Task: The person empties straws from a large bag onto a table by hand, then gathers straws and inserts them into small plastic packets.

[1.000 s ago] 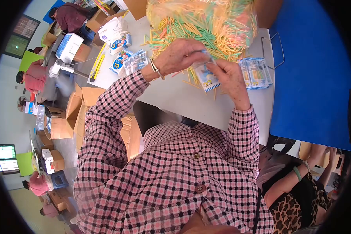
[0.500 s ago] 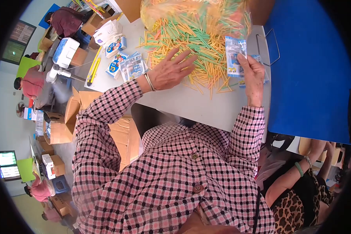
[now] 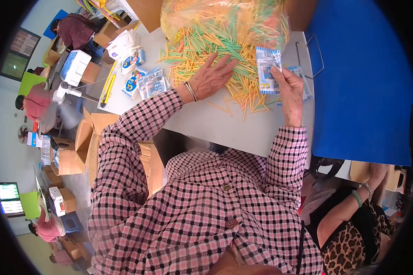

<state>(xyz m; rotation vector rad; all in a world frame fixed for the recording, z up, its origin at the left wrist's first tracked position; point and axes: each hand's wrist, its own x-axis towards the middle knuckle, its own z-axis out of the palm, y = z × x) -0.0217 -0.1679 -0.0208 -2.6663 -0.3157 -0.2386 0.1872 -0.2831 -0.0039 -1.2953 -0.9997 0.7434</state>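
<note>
My left hand (image 3: pixel 212 79), with a bracelet at its wrist, lies palm down on the near edge of a pile of thin yellow, green and pink sticks (image 3: pixel 243 62), fingers spread. To its right, my right hand (image 3: pixel 290 89) pinches a small clear packet with blue-striped ends (image 3: pixel 267 68) between thumb and fingers. Other packets (image 3: pixel 299 75) lie partly hidden behind that hand. Left of the pile, more striped packets (image 3: pixel 152 83) rest beside a blue-and-white printed pack (image 3: pixel 132 82). A large clear bag of sticks (image 3: pixel 225 23) stands behind the pile.
A yellow cutter (image 3: pixel 108 89) lies at the left of the white table (image 3: pixel 215 126). Beyond the table's right edge are a metal loop (image 3: pixel 315 55) and a blue surface (image 3: pixel 362 91). Open cardboard boxes (image 3: pixel 71 160) and several people are at left; another person's arm (image 3: pixel 339 213) is at lower right.
Over the last second my hands parted, the packet staying in my right hand. My left hand moved onto the pile, and since half a second ago it reaches slightly further in.
</note>
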